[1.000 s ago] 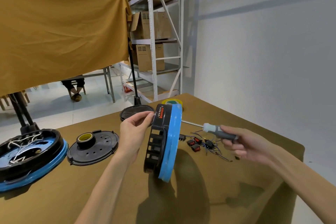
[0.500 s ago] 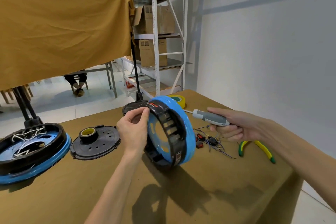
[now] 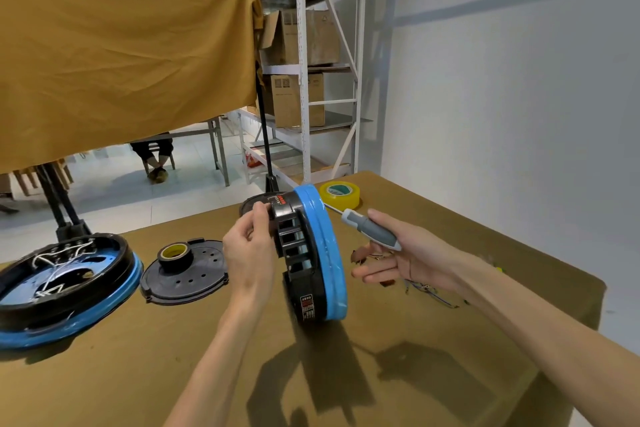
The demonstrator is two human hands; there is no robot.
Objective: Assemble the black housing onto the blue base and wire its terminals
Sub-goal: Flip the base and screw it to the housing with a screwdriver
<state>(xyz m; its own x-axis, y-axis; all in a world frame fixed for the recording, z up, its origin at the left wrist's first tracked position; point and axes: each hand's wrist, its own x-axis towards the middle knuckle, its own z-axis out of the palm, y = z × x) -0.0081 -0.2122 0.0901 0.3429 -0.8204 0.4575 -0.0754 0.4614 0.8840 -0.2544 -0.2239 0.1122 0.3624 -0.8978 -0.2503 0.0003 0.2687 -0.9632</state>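
Observation:
A black housing [image 3: 297, 253] joined to a blue base [image 3: 329, 253] stands on edge in the middle of the table, blue side to the right. My left hand [image 3: 247, 250] grips the housing's upper left rim with curled fingers. To the right, my right hand [image 3: 403, 253] holds a grey-handled screwdriver [image 3: 369, 229] under the thumb, its other fingers stretched out toward the blue base. The shaft points up-left behind the base. Loose wires and small terminals [image 3: 427, 288] lie partly hidden under my right hand.
A second black-and-blue unit [image 3: 65, 288] with white wires lies flat at the left. Beside it a black perforated lid [image 3: 194, 277] carries a tape roll [image 3: 175, 253]. A yellow tape roll [image 3: 341, 194] sits at the back. The table's right edge is close.
The housing and base turned on edge, so the blue side again faces right. My right hand dropped lower and its fingers straightened. The pliers seen a moment ago are out of sight.

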